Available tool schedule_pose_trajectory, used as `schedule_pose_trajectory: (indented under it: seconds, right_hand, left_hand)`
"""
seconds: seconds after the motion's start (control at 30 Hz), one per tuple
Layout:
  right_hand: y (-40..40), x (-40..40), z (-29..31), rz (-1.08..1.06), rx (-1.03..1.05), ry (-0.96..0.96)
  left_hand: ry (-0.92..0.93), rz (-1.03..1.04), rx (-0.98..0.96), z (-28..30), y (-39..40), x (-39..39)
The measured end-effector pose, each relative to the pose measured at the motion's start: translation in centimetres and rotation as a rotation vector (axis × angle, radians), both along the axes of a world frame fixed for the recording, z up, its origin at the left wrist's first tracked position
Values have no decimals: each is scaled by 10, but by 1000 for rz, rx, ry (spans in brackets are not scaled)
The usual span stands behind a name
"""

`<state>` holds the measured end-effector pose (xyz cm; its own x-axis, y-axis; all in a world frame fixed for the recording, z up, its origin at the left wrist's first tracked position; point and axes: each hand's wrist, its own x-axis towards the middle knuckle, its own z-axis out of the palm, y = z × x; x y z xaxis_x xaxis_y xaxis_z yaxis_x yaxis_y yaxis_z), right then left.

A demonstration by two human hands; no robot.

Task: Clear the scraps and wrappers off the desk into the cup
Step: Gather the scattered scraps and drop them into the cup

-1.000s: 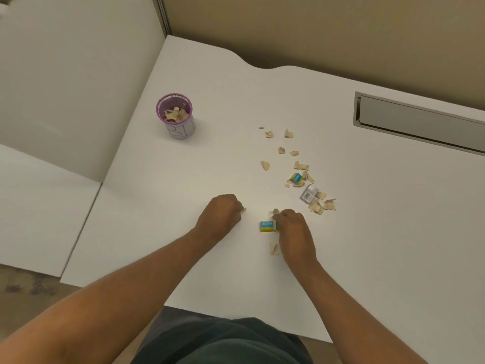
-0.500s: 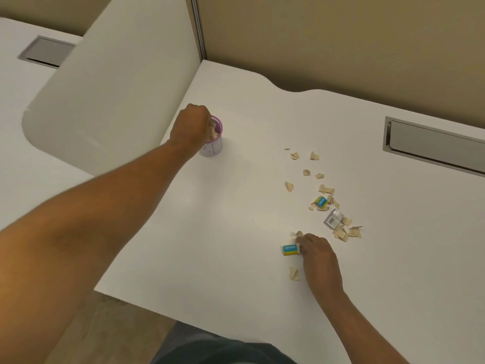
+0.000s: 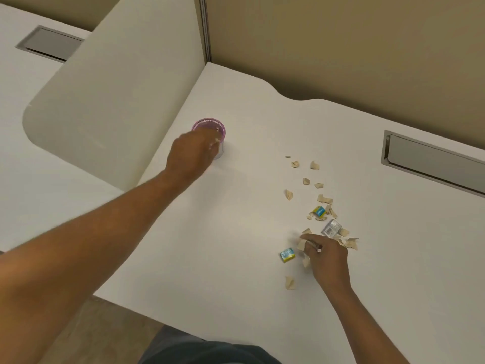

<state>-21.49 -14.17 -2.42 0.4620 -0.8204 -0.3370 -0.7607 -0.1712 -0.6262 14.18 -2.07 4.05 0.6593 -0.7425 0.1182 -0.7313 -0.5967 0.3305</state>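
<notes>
1. Desk (image 3: 236, 232): white; scraps are strewn right of centre, well apart from the cup, so each load has to be carried over.
2. Left hand (image 3: 193, 153): held over the cup rim, blurred; whether the fingers are open cannot be told. It is placed there to drop scraps. Position matches 0.5 s ago.
3. Right hand (image 3: 326, 254): fingers curled on tan scraps (image 3: 301, 244), gathering. Previously beside the blue-yellow wrapper (image 3: 287, 255); now shifted toward the silver wrapper (image 3: 331, 228).
4. Cup (image 3: 210, 126): pink rim, far left of the desk.
</notes>
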Motion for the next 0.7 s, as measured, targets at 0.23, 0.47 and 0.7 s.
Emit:
schedule_pose_trajectory:
  seconds: [0.23,0.47,0.7]
  right_hand:
    - [-6,86,48,155,39,-150]
    - [-13,248,84,579,-235,-187]
    - [-12,349,77,931,-438,131]
  left_hand:
    - [243,-176,362,-101,68,-82]
    - [259,-278,528,-146,83,-95]
    - [318,-314,582,-147,80,-90]
